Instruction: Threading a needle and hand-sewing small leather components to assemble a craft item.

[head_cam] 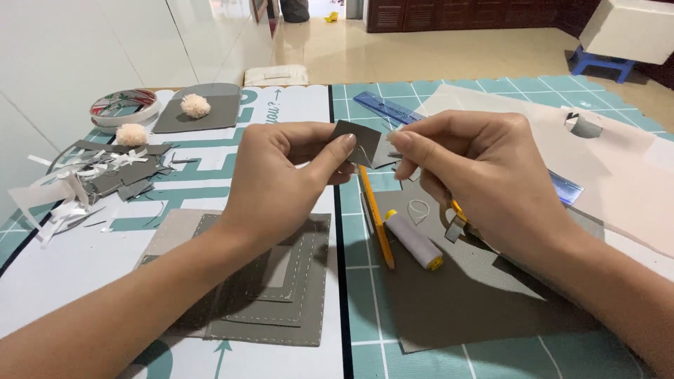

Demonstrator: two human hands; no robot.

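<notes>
— Hands, item one: where is your left hand (281,175)?

— Raised above the mat, wrist bent, thumb and forefinger clamped on a small grey square (354,138) at its lower left edge.

— And your right hand (484,179)?

— Level with it, just beside the square, fingertips pinched together at the square's right edge; whether they grip a needle, you cannot tell. Yellow-handled scissors (458,217) hang from its lower fingers.

— Below and around?

— Stitched grey felt stack (281,295) under your left forearm; yellow pencil (377,221) and white thread spool (414,241) between your wrists; large grey sheet (456,302) right. Cutting mat (365,358) near edge open.
</notes>
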